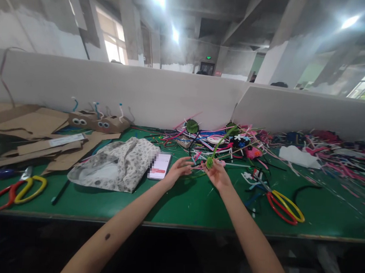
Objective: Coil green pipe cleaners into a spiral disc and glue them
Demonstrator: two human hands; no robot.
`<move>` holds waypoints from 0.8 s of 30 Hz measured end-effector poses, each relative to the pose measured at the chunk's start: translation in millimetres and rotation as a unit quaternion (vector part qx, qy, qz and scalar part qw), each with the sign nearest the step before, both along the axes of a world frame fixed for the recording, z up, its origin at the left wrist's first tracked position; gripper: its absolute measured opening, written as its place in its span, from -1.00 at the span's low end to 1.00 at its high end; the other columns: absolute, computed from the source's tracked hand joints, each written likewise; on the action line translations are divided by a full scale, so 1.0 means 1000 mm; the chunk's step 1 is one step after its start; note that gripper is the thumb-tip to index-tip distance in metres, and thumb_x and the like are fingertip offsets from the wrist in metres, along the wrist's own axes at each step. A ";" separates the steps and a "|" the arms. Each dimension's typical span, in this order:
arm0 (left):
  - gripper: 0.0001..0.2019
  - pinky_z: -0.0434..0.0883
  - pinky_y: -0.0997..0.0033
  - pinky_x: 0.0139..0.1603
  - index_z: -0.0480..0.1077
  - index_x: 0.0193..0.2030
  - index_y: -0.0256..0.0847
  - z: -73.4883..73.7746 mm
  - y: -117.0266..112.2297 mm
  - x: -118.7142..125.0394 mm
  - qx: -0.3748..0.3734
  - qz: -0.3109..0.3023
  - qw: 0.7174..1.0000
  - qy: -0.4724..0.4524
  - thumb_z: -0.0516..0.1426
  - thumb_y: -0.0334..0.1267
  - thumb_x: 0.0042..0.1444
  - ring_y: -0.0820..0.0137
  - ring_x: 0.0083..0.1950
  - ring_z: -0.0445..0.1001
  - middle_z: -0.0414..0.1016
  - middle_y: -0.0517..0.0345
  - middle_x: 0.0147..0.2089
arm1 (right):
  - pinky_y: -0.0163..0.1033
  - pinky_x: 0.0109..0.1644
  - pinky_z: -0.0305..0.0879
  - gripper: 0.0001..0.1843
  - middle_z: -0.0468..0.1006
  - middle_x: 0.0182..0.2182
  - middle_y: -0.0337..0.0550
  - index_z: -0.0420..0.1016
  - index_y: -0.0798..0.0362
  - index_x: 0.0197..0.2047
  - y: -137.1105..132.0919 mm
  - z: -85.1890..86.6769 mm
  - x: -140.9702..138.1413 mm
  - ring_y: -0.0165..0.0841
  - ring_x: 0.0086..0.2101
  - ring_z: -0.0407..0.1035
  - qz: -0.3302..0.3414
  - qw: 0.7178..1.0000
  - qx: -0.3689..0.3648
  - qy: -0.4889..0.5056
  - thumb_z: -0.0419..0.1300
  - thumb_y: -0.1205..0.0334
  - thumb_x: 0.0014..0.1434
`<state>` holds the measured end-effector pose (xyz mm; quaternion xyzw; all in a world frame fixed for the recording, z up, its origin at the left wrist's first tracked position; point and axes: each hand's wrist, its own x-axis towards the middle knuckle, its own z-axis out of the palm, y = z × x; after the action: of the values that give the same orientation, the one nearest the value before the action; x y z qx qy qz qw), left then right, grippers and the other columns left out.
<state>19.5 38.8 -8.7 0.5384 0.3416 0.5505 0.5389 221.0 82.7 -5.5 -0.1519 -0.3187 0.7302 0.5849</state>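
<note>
Phone point(159, 166) text blurred; right hand point(218, 176) pinches green stem point(209, 162) by left hand point(178, 169).

I see one green pipe cleaner point(209, 162), thin and fuzzy. Its lower end is wound into a small tight coil, pinched at the fingertips of my right hand point(219, 175). From the coil the stem rises and leans right in a gentle arc. My left hand point(179, 169) reaches close beside the coil; I cannot tell if it touches.
</note>
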 end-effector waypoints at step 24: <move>-0.64 0.15 0.00 0.32 0.34 0.04 -0.10 0.011 -0.036 0.021 0.281 0.212 0.914 0.204 0.23 -0.18 0.09 0.14 0.35 0.11 0.15 -0.04 0.28 | -0.01 0.13 0.30 -0.80 0.49 -0.52 -0.40 0.50 -0.06 -0.37 -0.013 0.004 -0.027 -0.38 -0.28 0.44 0.058 0.997 0.042 0.012 0.42 0.16 -0.07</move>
<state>40.9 2.9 1.9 0.6832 0.3816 0.6030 0.1548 194.1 70.2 -1.1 -0.0999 -0.3501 0.7507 0.5512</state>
